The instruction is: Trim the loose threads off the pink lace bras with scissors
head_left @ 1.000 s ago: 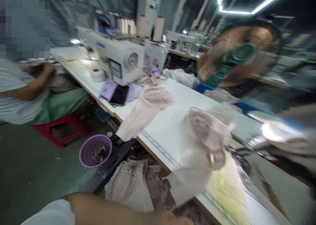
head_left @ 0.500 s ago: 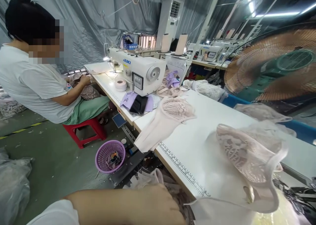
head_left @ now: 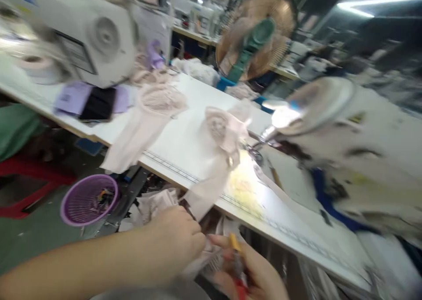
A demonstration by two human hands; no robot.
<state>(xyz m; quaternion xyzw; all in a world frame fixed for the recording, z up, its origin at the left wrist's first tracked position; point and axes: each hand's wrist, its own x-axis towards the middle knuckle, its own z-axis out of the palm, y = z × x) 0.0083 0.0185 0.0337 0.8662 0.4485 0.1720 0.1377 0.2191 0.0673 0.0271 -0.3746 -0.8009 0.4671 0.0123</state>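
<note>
My left hand (head_left: 174, 243) is closed at the bottom middle, with pale lace fabric (head_left: 206, 258) at its fingers. Just right of it, my right hand (head_left: 250, 269) is wrapped round a small tool with a yellow and red handle (head_left: 235, 245), blurred by motion. Both hands are below the table's front edge. On the white table (head_left: 187, 137) lies a beige lace piece (head_left: 219, 126), reaching toward the lit sewing machine (head_left: 356, 146) on the right. Another beige piece (head_left: 132, 137) hangs over the edge on the left.
A second sewing machine (head_left: 99, 36) stands at the upper left, near a black phone (head_left: 98, 104) on purple cloth. A purple basket (head_left: 89, 199) is on the floor beside a red stool (head_left: 33, 186). Behind the table is a green fan (head_left: 253, 41).
The view has swung right, bringing in the right-hand sewing machine and my right hand with the tool. The other person is now mostly out of view.
</note>
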